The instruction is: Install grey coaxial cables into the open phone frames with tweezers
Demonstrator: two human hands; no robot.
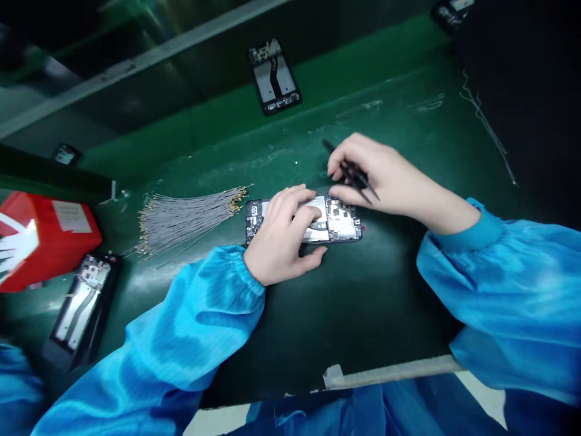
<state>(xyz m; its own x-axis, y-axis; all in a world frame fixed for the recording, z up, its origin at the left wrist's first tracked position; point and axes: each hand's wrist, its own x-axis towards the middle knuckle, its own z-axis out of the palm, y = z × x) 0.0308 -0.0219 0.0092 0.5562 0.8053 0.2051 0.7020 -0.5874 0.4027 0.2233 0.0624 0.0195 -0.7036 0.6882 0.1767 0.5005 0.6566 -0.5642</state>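
Note:
An opened phone (345,221) lies crosswise on the green bench, its circuit board and battery exposed. My left hand (288,233) is laid over its left and middle part, fingers across the top and thumb by the near edge, holding it. Part of the phone is hidden under that hand. In my right hand (363,172) are black tweezers (362,177), gripped between curled fingers. The pronged end of the tweezers points down to the right, and the right thumb is close to the phone's far edge.
Left of the phone lies a bundle of thin grey cables (186,221) with gold-coloured ends. A red box (59,230) stands farther left, near stacked open phones (84,297). Another open phone (275,79) rests at the back. Loose wires (492,133) lie at the right.

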